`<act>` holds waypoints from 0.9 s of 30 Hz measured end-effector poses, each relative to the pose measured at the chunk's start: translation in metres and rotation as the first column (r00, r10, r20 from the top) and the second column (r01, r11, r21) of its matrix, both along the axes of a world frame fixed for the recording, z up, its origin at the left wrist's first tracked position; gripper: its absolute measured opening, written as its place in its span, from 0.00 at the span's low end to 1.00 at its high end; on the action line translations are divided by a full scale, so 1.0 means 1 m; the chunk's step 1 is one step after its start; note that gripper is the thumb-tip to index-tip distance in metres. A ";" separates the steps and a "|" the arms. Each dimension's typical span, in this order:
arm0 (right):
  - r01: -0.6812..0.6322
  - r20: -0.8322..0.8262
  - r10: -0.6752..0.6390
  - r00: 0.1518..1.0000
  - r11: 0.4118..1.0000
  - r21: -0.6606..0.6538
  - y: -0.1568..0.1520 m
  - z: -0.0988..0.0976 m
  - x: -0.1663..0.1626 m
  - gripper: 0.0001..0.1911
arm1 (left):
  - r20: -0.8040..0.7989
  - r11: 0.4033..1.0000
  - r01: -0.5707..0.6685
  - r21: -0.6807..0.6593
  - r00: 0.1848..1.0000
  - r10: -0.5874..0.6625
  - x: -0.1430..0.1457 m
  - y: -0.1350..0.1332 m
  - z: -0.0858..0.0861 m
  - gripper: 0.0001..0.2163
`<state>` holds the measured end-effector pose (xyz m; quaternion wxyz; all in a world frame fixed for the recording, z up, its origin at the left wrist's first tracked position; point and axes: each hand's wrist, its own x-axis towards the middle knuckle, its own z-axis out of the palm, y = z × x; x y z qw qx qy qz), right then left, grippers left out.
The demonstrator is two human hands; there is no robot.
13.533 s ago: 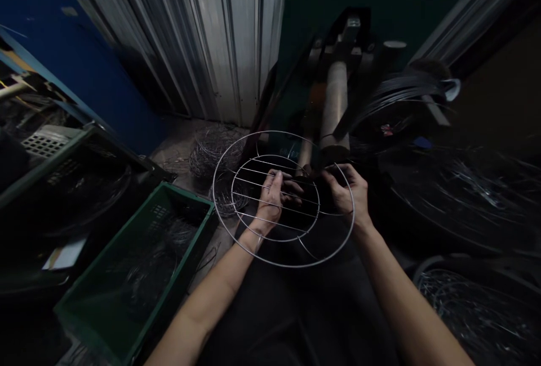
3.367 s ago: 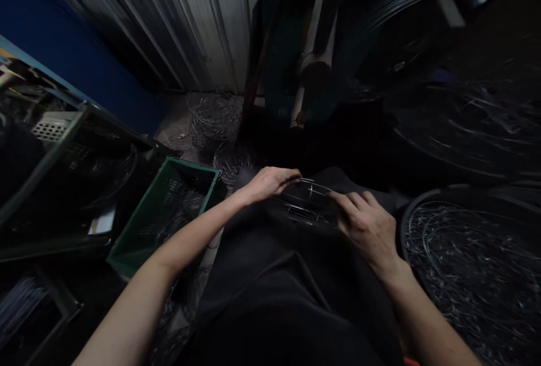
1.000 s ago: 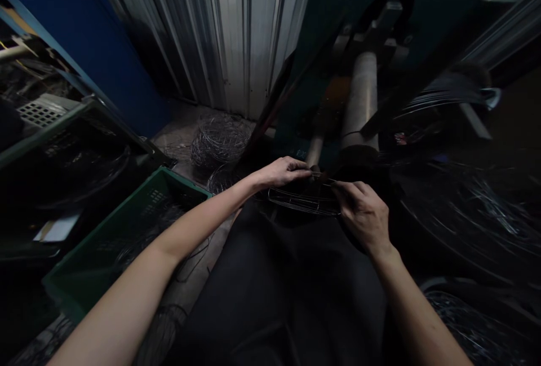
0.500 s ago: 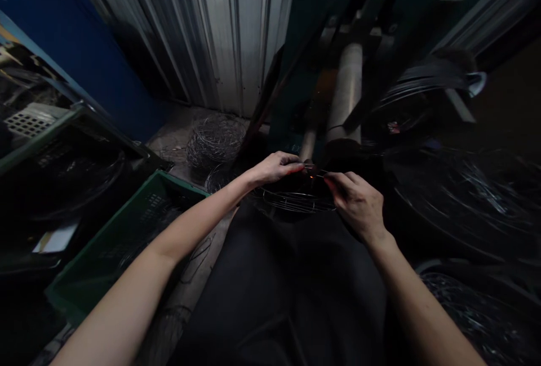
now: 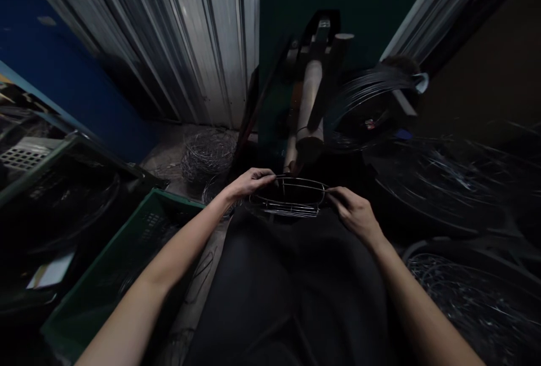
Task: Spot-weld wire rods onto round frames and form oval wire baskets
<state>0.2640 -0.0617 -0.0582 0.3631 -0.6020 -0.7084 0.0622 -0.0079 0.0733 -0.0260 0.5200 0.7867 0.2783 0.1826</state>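
A shallow wire basket (image 5: 301, 182) with a rounded rim and thin bars hangs between my hands, above my dark-covered lap. My left hand (image 5: 252, 181) pinches its far left edge between thumb and fingers. At the right end, my right hand (image 5: 353, 208) is closed on the rim, its fingertips partly in shadow. Just behind the basket, the lower rod of a machine (image 5: 291, 157) ends near my left fingertips. A thicker metal cylinder (image 5: 311, 96) juts from the green machine body above it.
Left of my legs stands a green plastic crate (image 5: 105, 259). A tangled wire coil (image 5: 208, 155) lies on the floor by the corrugated metal wall (image 5: 211, 45). A wire bundle (image 5: 372, 87) hangs beside the machine. At right is a round container (image 5: 426, 245) of wire pieces.
The orange glow between my fingertips at the rod is gone. My hands have spread apart, and the basket's rim now shows, tipped up and drawn away from the rod. The view has shifted.
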 end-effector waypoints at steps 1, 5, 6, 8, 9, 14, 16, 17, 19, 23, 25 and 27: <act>0.009 0.009 -0.009 1.000 1.000 0.015 -0.001 -0.001 -0.006 0.11 | -0.040 0.997 -0.013 0.072 0.999 0.016 -0.005 -0.001 0.001 0.20; 0.132 0.196 -0.148 0.969 0.987 0.096 -0.006 -0.002 -0.034 0.14 | -0.227 0.846 -0.099 0.524 0.941 0.251 -0.004 -0.013 0.026 0.19; 0.147 0.256 -0.175 0.951 0.981 0.123 -0.007 -0.002 -0.041 0.14 | -0.278 0.793 -0.058 0.606 0.919 0.279 0.001 -0.018 0.033 0.21; 0.153 0.344 -0.205 0.916 0.973 0.174 -0.009 -0.002 -0.052 0.16 | -0.411 0.735 0.127 0.666 0.885 0.220 0.016 -0.026 0.042 0.23; 0.151 0.369 -0.213 0.905 0.970 0.190 -0.009 -0.002 -0.055 0.16 | -0.468 0.724 0.214 0.655 0.868 0.167 0.023 -0.028 0.044 0.21; 0.102 0.371 -0.149 0.916 0.984 0.144 -0.005 0.007 -0.060 0.14 | -0.458 0.807 0.257 0.532 0.889 0.018 0.037 -0.025 0.037 0.14; 0.096 0.335 -0.133 0.933 0.988 0.124 -0.002 0.014 -0.058 0.15 | -0.413 0.838 0.204 0.505 0.910 0.027 0.033 -0.022 0.036 0.13; 0.103 0.314 -0.138 0.939 0.987 0.124 0.001 0.017 -0.058 0.17 | -0.395 0.849 0.185 0.494 0.918 0.029 0.032 -0.021 0.037 0.13; 0.122 0.284 -0.157 0.946 0.983 0.138 0.007 0.024 -0.057 0.19 | -0.368 0.866 0.149 0.476 0.929 0.042 0.030 -0.017 0.041 0.13; 0.136 0.283 -0.181 0.942 0.976 0.172 0.020 0.031 -0.057 0.21 | -0.369 0.889 0.099 0.447 0.926 0.082 0.031 -0.011 0.051 0.14; 0.130 0.286 -0.176 0.942 0.977 0.171 0.023 0.033 -0.056 0.21 | -0.377 0.898 0.098 0.428 0.923 0.080 0.032 -0.010 0.053 0.15; 0.128 0.282 -0.170 0.944 0.978 0.163 0.022 0.033 -0.055 0.20 | -0.373 0.898 0.100 0.428 0.925 0.074 0.033 -0.010 0.055 0.15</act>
